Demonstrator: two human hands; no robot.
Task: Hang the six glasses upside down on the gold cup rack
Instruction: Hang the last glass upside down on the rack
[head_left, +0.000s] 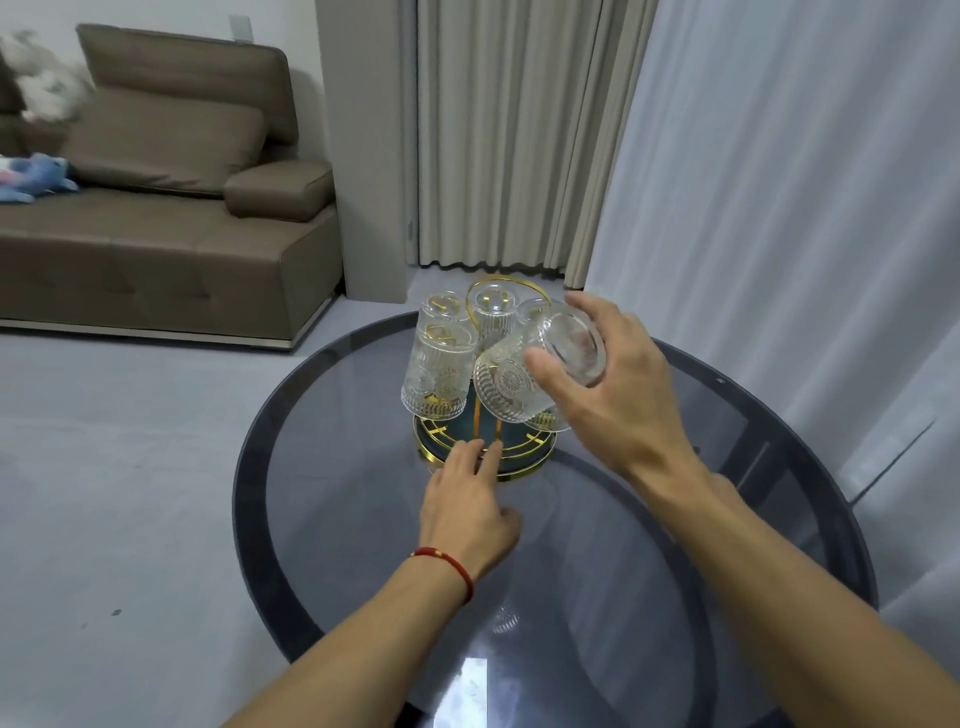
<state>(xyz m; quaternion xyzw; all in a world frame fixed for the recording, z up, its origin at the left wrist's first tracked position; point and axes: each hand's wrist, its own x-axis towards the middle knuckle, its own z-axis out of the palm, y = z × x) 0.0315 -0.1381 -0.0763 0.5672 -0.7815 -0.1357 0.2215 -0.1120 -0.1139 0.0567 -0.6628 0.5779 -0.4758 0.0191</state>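
The gold cup rack (514, 456) with a round dark base stands at the far side of the round table. Several clear embossed glasses hang upside down on it; the nearest hung glass (439, 369) is at its left front. My right hand (618, 400) grips another embossed glass (530, 376) by its base, tilted with its mouth down and to the left, right over the front of the rack. My left hand (467, 504) rests on the table with its fingertips touching the rack's base rim, holding nothing.
The round smoked-glass table (363, 519) has a dark rim. A brown sofa (171, 228) with soft toys stands at the back left. Beige curtains (498, 135) and white sheer curtains (789, 208) hang behind and to the right.
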